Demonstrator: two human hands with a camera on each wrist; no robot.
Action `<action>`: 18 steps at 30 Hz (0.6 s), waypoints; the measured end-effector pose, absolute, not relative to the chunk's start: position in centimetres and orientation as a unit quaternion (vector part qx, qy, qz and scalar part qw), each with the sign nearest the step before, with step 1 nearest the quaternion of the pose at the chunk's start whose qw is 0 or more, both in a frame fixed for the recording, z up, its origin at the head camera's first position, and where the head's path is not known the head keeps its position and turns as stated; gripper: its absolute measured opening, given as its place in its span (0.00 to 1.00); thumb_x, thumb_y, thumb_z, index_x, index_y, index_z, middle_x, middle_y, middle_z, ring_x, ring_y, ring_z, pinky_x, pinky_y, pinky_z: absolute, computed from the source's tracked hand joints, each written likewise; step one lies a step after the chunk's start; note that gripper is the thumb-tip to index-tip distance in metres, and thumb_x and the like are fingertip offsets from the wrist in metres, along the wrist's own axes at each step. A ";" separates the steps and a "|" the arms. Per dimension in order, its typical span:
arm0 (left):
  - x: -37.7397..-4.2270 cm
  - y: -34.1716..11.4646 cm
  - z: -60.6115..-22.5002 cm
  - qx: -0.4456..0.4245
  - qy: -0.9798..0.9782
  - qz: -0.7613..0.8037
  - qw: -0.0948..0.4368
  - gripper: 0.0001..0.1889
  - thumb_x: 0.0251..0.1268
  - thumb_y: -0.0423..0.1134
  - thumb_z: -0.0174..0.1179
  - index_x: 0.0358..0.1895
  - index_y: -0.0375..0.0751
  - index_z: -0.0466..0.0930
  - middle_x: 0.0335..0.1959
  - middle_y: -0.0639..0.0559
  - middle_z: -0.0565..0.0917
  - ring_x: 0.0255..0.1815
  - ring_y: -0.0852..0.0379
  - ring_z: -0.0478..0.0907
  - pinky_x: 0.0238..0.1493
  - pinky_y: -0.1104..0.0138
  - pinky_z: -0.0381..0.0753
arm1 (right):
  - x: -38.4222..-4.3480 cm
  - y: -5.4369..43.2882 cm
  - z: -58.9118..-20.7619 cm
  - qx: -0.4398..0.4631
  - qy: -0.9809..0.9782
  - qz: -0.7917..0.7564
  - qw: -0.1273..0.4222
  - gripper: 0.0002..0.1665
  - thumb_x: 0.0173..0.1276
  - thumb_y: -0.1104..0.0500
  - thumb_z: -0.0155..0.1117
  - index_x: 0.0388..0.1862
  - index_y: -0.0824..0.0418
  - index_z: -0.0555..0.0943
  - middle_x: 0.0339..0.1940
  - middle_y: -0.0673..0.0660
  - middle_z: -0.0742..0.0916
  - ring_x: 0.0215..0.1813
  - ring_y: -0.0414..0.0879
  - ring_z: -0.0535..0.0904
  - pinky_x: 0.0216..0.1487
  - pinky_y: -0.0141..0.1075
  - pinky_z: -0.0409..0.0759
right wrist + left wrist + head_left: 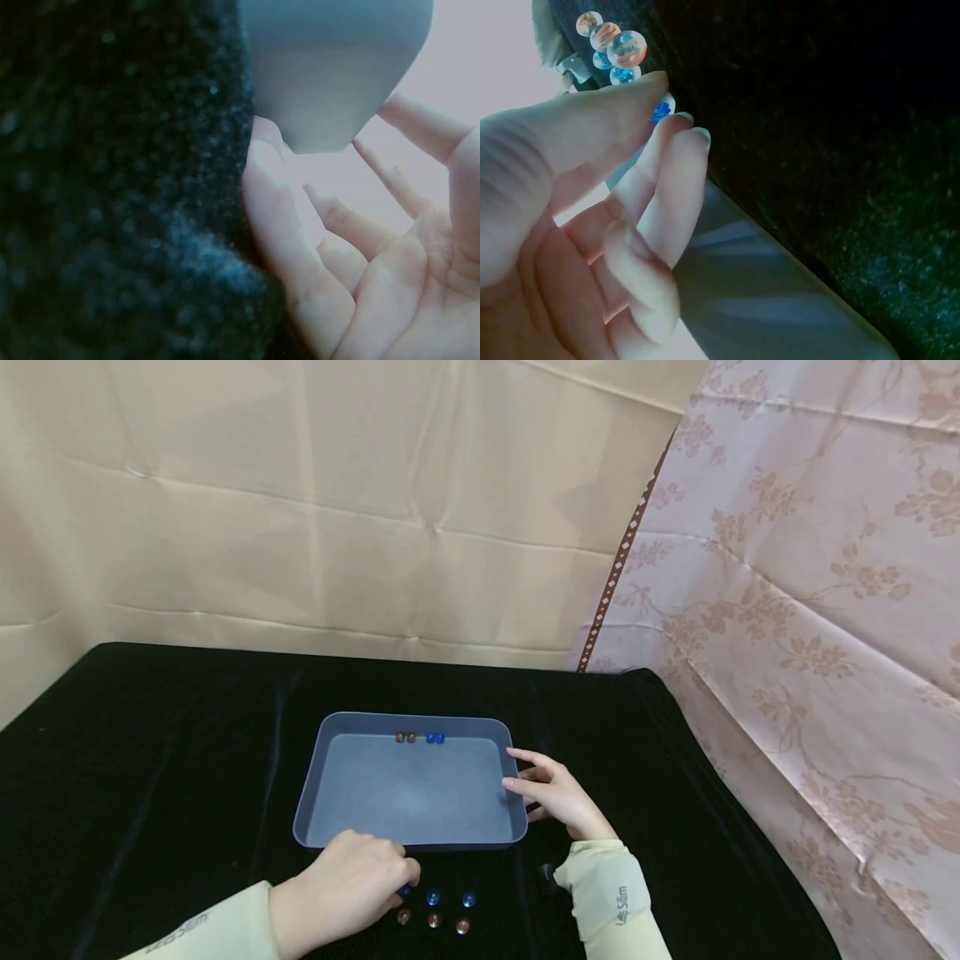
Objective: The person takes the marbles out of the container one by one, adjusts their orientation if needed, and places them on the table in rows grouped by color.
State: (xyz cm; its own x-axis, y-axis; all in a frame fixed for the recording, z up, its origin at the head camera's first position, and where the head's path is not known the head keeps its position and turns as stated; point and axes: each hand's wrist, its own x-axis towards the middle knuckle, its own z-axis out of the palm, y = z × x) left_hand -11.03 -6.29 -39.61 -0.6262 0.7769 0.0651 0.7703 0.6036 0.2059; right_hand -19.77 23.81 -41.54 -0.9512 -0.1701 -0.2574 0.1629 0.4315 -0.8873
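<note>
My left hand (347, 887) is at the near edge of the blue-grey tray (405, 846). Its thumb and fingertips pinch a blue marble (661, 110), which the head view shows only in part. Two more blue marbles, one nearer (433, 897) and one farther right (468, 899), lie on the black cloth beside it. Closer to me is a row of three orange-brown marbles (434, 921). At the tray's right side, my right hand (558, 795) has its fingers spread and extended, the fingertips at the rim. Inside the tray, two reddish marbles (406, 738) and two blue marbles (435, 738) line the far wall.
Black cloth (187, 760) covers the table around the tray. A small dark object (547, 877), hard to make out, sits by the right sleeve. Behind hangs a cream curtain (360, 527), with a floral curtain (810, 577) along the right side.
</note>
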 end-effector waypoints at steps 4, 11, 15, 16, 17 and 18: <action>-10.9 -6.4 -39.4 0.434 0.894 0.110 0.018 0.06 0.54 0.40 0.71 0.35 0.55 0.86 0.26 0.63 0.84 0.24 0.72 0.75 0.24 0.77 0.71 | -19.7 23.8 -41.5 -0.001 0.831 -0.534 0.156 0.35 0.68 0.50 0.67 0.72 0.51 0.70 0.53 0.66 0.82 0.38 0.48 0.84 0.40 0.46 0.86; -11.1 -6.4 -38.3 0.427 0.893 0.137 0.041 0.06 0.54 0.37 0.71 0.35 0.52 0.86 0.26 0.62 0.85 0.25 0.72 0.78 0.27 0.77 0.76 | -19.7 23.7 -41.3 0.009 0.830 -0.535 0.159 0.33 0.69 0.50 0.66 0.72 0.50 0.70 0.54 0.65 0.81 0.39 0.49 0.84 0.41 0.46 0.86; -11.3 -6.4 -37.9 0.429 0.893 0.132 0.030 0.07 0.53 0.38 0.72 0.35 0.52 0.87 0.28 0.61 0.87 0.27 0.70 0.80 0.27 0.75 0.77 | -19.7 23.7 -41.3 0.012 0.831 -0.533 0.159 0.32 0.69 0.51 0.65 0.71 0.50 0.70 0.54 0.66 0.81 0.40 0.50 0.84 0.40 0.46 0.86; -11.3 -6.4 -37.8 0.428 0.894 0.130 0.026 0.07 0.52 0.38 0.72 0.35 0.52 0.87 0.28 0.61 0.87 0.26 0.70 0.80 0.26 0.75 0.77 | -19.7 23.7 -41.3 0.012 0.831 -0.533 0.159 0.32 0.69 0.51 0.65 0.71 0.50 0.70 0.54 0.66 0.81 0.40 0.50 0.84 0.40 0.46 0.86; -11.3 -6.4 -37.6 0.426 0.895 0.128 0.023 0.07 0.52 0.38 0.72 0.35 0.52 0.87 0.28 0.61 0.87 0.26 0.70 0.79 0.26 0.76 0.76 | -19.7 23.7 -41.3 0.012 0.831 -0.533 0.158 0.32 0.69 0.51 0.65 0.71 0.50 0.71 0.54 0.66 0.81 0.40 0.50 0.84 0.40 0.46 0.86; -11.3 -6.4 -37.5 0.426 0.896 0.126 0.017 0.06 0.52 0.38 0.72 0.34 0.52 0.87 0.27 0.61 0.87 0.25 0.70 0.79 0.25 0.75 0.76 | -19.7 23.7 -41.3 0.012 0.831 -0.533 0.158 0.32 0.69 0.51 0.66 0.71 0.50 0.71 0.54 0.66 0.81 0.40 0.50 0.84 0.40 0.46 0.86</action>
State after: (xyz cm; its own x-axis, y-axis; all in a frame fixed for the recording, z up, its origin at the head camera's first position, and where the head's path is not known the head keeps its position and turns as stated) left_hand -11.32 -6.39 -37.52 -0.6369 0.7671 0.0767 0.7585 0.6056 0.2408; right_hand -19.67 23.68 -41.34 -0.9496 -0.1491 -0.2759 0.1885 0.4319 -0.8820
